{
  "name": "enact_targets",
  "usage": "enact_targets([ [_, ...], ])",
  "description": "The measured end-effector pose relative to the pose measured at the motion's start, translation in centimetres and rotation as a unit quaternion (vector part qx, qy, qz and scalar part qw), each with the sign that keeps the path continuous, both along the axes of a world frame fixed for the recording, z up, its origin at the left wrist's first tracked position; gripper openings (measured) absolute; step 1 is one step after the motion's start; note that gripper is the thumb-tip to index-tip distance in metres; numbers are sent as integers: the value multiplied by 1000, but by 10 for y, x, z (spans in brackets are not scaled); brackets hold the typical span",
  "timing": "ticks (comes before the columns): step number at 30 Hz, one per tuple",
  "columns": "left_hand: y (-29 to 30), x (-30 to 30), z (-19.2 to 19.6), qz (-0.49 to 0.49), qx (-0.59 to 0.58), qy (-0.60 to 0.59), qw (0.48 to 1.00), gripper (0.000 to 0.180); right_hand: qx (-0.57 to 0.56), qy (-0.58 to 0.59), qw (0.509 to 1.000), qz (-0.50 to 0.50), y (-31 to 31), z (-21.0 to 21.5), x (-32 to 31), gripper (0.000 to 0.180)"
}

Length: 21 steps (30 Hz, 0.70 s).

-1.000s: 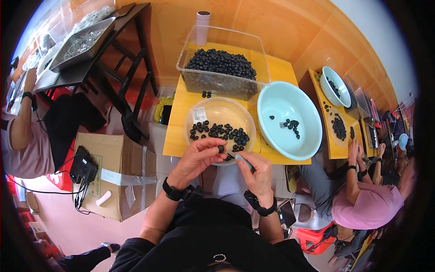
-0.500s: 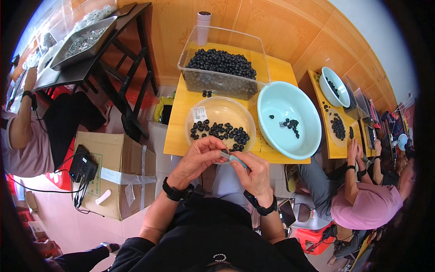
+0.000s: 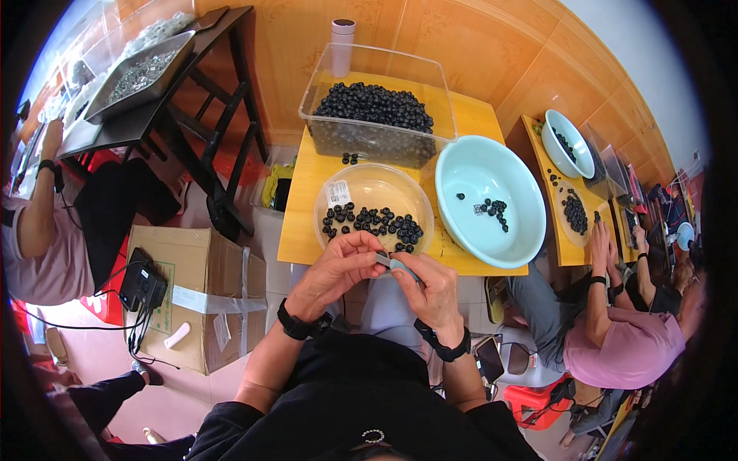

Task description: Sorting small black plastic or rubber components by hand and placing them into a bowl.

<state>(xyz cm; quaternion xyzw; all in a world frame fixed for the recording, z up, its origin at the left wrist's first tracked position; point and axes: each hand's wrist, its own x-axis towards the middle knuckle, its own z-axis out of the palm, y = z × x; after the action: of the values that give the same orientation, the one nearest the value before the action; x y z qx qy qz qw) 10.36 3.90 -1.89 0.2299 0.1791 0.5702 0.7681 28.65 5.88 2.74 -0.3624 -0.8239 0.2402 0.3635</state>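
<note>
The left hand (image 3: 338, 269) is curled, its fingertips pinched on a small dark round fruit (image 3: 382, 254) held just below the near rim of the clear plastic bowl (image 3: 374, 192). The right hand (image 3: 433, 288) is closed around a small grey-blue tool (image 3: 397, 265), whose tip meets the fruit where the two hands come together. Both wrists carry black bands.

The bowl stands on the yellow tabletop (image 3: 304, 223) right in front of the hands and holds a loose scatter of the same dark fruits (image 3: 374, 223) across its near half. Just beside it on the right, touching or nearly so, sits a pale blue basin (image 3: 492, 165) with only a few dark pieces (image 3: 494, 209) inside. Behind both is a clear plastic tub (image 3: 377, 77) heaped with dark fruits, and a couple of loose ones lie on the tabletop between tub and bowl. A white cylinder with a dark top (image 3: 341, 37) stands behind the tub.

To the left, on the floor, is a taped cardboard box (image 3: 207, 307) with a black device (image 3: 142, 286) on its edge. Farther left stands a dark table with a metal tray (image 3: 138, 73). On the right, another person in a pink shirt (image 3: 630, 346) sits at a second yellow tabletop (image 3: 553, 223) with similar bowls.
</note>
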Motion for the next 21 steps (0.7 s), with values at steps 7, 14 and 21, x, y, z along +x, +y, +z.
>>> enact_targets([
  [7,-2,-3,9,-52,42,-18,998,11,-37,14,994,-101,21,-14,20,18],
  [14,3,-3,10,-8,-38,-5,999,15,-33,38,998,-22,4,5,9,18],
  [21,3,-3,9,-27,-16,-24,999,11,6,11,1000,15,3,4,2,18],
])
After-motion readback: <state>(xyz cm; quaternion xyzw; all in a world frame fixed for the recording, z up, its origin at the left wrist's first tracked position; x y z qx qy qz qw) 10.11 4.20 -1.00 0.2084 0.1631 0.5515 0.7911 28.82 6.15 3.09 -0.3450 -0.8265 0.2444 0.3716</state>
